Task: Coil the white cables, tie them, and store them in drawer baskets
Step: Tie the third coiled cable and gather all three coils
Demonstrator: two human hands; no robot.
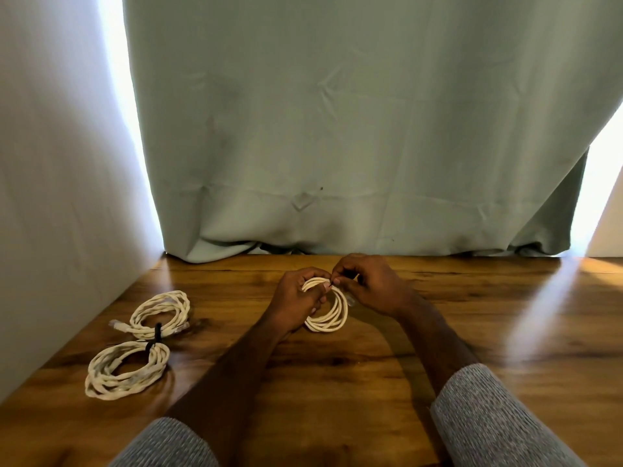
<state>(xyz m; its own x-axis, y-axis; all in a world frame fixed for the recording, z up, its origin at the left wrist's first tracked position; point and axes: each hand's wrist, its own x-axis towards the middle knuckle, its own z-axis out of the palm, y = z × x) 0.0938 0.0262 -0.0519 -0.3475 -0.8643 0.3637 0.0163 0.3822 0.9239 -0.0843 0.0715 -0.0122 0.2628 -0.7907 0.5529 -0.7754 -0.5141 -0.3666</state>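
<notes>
A coiled white cable (332,318) stands on edge on the wooden table (337,382), held between both hands. My left hand (296,298) grips the coil's upper left side. My right hand (371,284) pinches a thin black tie (332,282) at the top of the coil. Two more coiled white cables lie flat at the left: a far coil (158,315) and a near coil (124,370). A black tie (155,335) shows where these two coils meet.
A pale green curtain (354,129) hangs along the table's far edge. A white wall (50,197) borders the table on the left. Sunlight falls in a streak across the right side of the table (546,305). No drawer or basket is in view.
</notes>
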